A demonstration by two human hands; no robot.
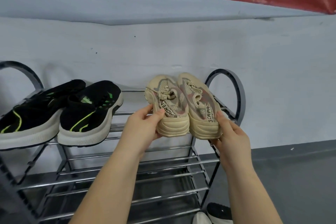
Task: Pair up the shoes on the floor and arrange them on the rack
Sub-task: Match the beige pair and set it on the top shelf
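Two beige sneakers sit side by side at the right end of the metal rack's top shelf, toes toward the wall. My left hand grips the heel of the left beige sneaker. My right hand grips the heel of the right beige sneaker. A pair of black sneakers with green stripes and white soles rests on the left part of the same shelf, heels toward me.
The rack's lower shelves of chrome bars hold nothing that I can see. A black-and-white shoe lies on the grey floor by the rack's right foot. A pale wall stands right behind the rack.
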